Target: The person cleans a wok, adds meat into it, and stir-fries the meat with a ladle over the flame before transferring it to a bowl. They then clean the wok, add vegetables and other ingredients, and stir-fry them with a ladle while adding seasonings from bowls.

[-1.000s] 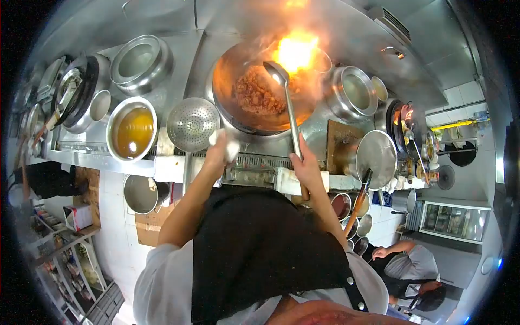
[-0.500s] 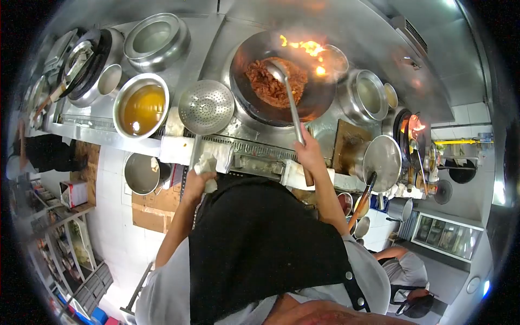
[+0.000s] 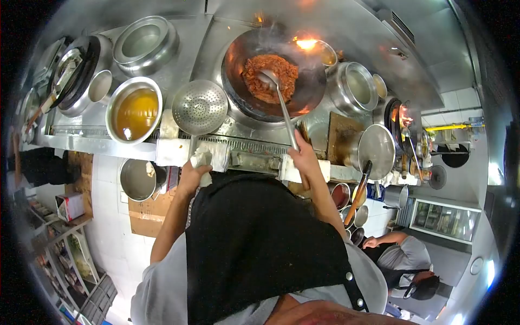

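My right hand (image 3: 304,157) is wrapped round a long-handled metal ladle (image 3: 285,112), whose wooden end sticks out below the fist. The ladle's bowl rests in reddish-brown chopped food (image 3: 284,69) inside a dark wok (image 3: 311,89). Flames lick up at the wok's far rim. In my closed left hand (image 3: 190,179) is a bunched white cloth (image 3: 201,159), held low at the stove's front edge. A perforated metal skimmer (image 3: 200,107) lies left of the wok, its handle running down toward the cloth.
Left of the skimmer stands a bowl of yellow oil (image 3: 135,115), with a metal pot (image 3: 142,40) behind it. Another pot (image 3: 358,86) and a strainer (image 3: 377,151) are on the right. A pan (image 3: 142,179) stands low at left. Another person (image 3: 409,260) is at lower right.
The ladle's bowl has shifted lower in the wok, and the food is gathered into a rounder heap. Flames at the rim are smaller. The person at right has moved an arm.
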Demonstrator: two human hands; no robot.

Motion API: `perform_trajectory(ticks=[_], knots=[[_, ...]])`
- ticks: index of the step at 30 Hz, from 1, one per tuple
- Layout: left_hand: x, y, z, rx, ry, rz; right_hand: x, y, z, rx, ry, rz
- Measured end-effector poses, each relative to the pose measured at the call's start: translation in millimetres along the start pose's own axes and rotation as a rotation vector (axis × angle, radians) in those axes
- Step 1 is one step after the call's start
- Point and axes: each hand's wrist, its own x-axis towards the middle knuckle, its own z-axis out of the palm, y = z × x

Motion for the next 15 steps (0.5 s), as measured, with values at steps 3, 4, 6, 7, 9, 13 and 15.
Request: perform_trajectory(ticks=[3, 4, 6, 7, 9, 13, 15], knots=[[5.9, 4.4, 0.2, 0.032, -0.011, 0.004, 1.2, -33.3, -12.2, 0.001, 0.109, -0.001], [7.1, 3.1, 0.9, 0.051, -0.014, 0.018, 2.7, -25.9, -5.8, 0.035, 0.193, -0.087], [14.1, 3.7, -1.9, 0.107, -0.034, 0.021, 27.5, 4.4, 2.0, -0.033, 0.177, -0.065], [15.2, 3.7, -3.9, 0.165, -0.048, 0.022, 37.4, 13.7, 2.9, -0.096, 0.155, -0.044], [12.7, 6.9, -1.9, 0.164, -0.044, 0.014, 42.8, -14.4, -20.4, -0.109, 0.145, 0.022], [9.5, 16.4, -3.5, 0.139, 0.000, -0.032, 43.5, -25.7, -16.9, -0.062, 0.288, -0.049], [15.2, 3.4, -3.4, 0.127, 0.009, -0.018, 60.6, -11.2, -11.9, -0.020, 0.261, -0.050]])
